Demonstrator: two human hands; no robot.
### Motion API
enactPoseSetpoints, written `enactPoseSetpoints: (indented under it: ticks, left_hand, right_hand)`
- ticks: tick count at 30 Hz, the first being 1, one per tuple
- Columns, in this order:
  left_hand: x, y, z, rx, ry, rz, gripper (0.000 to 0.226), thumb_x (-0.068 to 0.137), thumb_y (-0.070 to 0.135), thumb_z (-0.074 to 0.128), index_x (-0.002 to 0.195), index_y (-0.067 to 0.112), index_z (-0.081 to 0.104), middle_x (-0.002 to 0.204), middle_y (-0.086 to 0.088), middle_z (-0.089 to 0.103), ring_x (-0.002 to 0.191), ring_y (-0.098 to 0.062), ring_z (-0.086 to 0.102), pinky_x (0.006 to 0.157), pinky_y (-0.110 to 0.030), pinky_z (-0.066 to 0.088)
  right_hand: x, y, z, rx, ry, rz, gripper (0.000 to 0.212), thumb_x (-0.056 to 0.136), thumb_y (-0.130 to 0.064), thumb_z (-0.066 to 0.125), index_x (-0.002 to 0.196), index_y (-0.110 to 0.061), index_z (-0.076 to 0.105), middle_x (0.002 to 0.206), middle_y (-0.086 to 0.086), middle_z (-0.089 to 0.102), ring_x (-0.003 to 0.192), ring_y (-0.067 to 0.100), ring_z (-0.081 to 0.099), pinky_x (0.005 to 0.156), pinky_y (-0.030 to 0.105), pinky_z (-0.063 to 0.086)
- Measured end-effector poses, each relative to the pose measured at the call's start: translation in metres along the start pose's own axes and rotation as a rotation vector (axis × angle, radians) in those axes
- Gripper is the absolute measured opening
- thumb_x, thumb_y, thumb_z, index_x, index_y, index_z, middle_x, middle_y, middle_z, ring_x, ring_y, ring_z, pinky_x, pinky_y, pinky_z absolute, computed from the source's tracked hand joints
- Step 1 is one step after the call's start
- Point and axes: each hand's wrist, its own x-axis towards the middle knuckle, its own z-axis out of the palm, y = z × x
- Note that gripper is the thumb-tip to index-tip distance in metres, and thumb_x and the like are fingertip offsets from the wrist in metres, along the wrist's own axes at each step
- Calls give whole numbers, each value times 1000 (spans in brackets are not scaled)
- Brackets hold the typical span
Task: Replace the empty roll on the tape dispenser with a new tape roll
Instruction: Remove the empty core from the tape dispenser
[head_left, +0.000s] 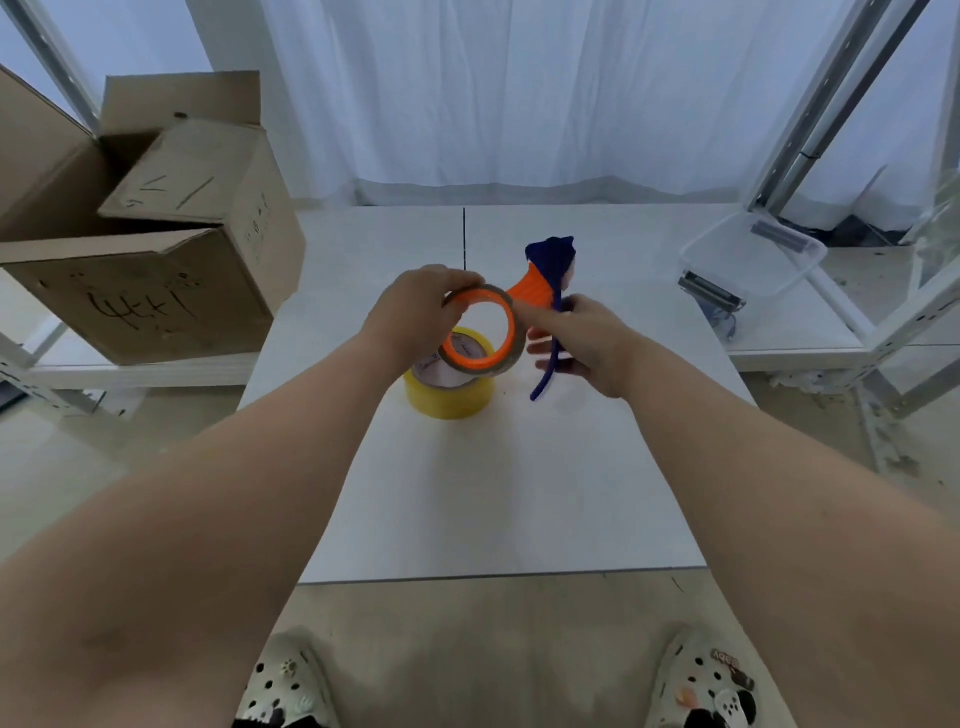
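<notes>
Tape dispenser (550, 260): held up off the table (493, 493), blue frame pointing up and away, ribbed orange section just below it.

Right hand (582, 343): wrapped around the lower part of the blue frame, fingers curled about it, fingertips partly hidden. Judged to serve as the anchor, steadying the tool against the pull of the other hand.

Empty roll (511, 361): thin brown cardboard ring with no tape layers visible, seated around the orange hub (456, 357), open face turned toward the camera.

Left hand (415, 306): curled over the upper left rim of the ring, gripping it from above. Grip judged suited to drawing the core sideways off the hub. Whether already loosened or fully seated: not determinable from this view.

New tape roll (452, 400): yellow, lying flat on the table directly beneath the raised ring, partly overlapped by it in view, touched by neither hand. Presumably parked close for a short reach after core removal.

Step in hand, by judgement: removal of the spent core. Fitting of the fresh roll not yet begun.

Risk noted: possible tight fit between core and hub, hence possible slip of the dispenser under a sharp tug.

Surroundings: open cardboard box (156, 291) on the left shelf and clear plastic container (753, 254) on the right, both well apart from the work.
</notes>
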Motion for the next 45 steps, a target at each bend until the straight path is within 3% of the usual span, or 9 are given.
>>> enactPoseSetpoints:
  ticks: [5, 12, 16, 19, 27, 31, 34, 38, 45]
  left_hand:
    - [1, 9, 0, -1, -14, 32, 34, 94, 20, 52, 127, 17, 56, 123, -5, 62, 108, -19, 57, 85, -21, 40]
    - [-1, 20, 1, -41, -354, 32, 90, 72, 47, 74, 144, 28, 24, 144, -3, 32, 131, -21, 34, 103, -34, 35]
    - [5, 17, 6, -196, -211, -114, 56, 90, 41, 57, 138, 21, 37, 136, -8, 47, 108, -18, 50, 89, -30, 44]
    - [5, 10, 1, -82, -167, -110, 38, 92, 28, 57, 128, 17, 52, 124, -7, 60, 99, -16, 55, 83, -26, 44]
    - [-4, 11, -11, -315, -352, -139, 30, 95, 19, 53, 120, 7, 62, 108, -13, 69, 99, -26, 65, 94, -37, 52]
    - [0, 14, -5, -16, -175, -18, 28, 97, 22, 46, 117, 10, 60, 107, -7, 67, 90, -17, 57, 80, -25, 43]
    - [1, 8, -6, -105, -64, -74, 21, 93, 20, 53, 106, 9, 65, 95, -9, 67, 87, -22, 59, 76, -29, 44]
    - [3, -4, -13, -321, -155, -130, 30, 92, 28, 57, 99, 1, 68, 95, -22, 68, 92, -38, 63, 85, -47, 54]
    - [2, -3, -26, -541, 139, -202, 25, 92, 31, 59, 97, 10, 70, 83, -6, 69, 77, -24, 67, 79, -43, 58]
  right_hand:
    - [5, -4, 3, 168, 115, -54, 26, 86, -25, 66, 105, -17, 49, 108, 13, 63, 96, 27, 63, 91, 41, 54]
    - [9, -1, -4, 165, 206, -95, 48, 83, -24, 70, 121, -8, 45, 117, 17, 62, 104, 32, 64, 94, 45, 52]
    - [6, -2, -1, 176, 191, -124, 55, 79, -24, 74, 118, -16, 36, 118, 12, 59, 103, 28, 63, 86, 35, 55]
    - [4, -3, 1, 133, 156, -165, 57, 81, -22, 72, 122, -17, 34, 122, 11, 57, 106, 28, 61, 84, 33, 54]
    - [3, -3, -10, 58, 103, -214, 62, 80, -19, 73, 129, -15, 35, 125, 12, 55, 108, 30, 61, 86, 37, 55]
    - [1, -3, -7, 120, 88, -188, 58, 78, -29, 75, 120, -23, 36, 122, 10, 58, 107, 29, 62, 93, 45, 53]
    - [-1, -7, -5, 205, 67, -181, 55, 81, -37, 70, 123, -23, 39, 116, 5, 59, 96, 22, 63, 82, 40, 57]
    - [0, -10, -6, 194, 110, -200, 45, 84, -34, 66, 121, -21, 43, 106, 3, 59, 80, 14, 61, 66, 28, 52]
    - [5, -11, 2, 284, 265, -236, 44, 84, -27, 67, 117, -21, 39, 93, -6, 55, 76, 12, 59, 60, 24, 51]
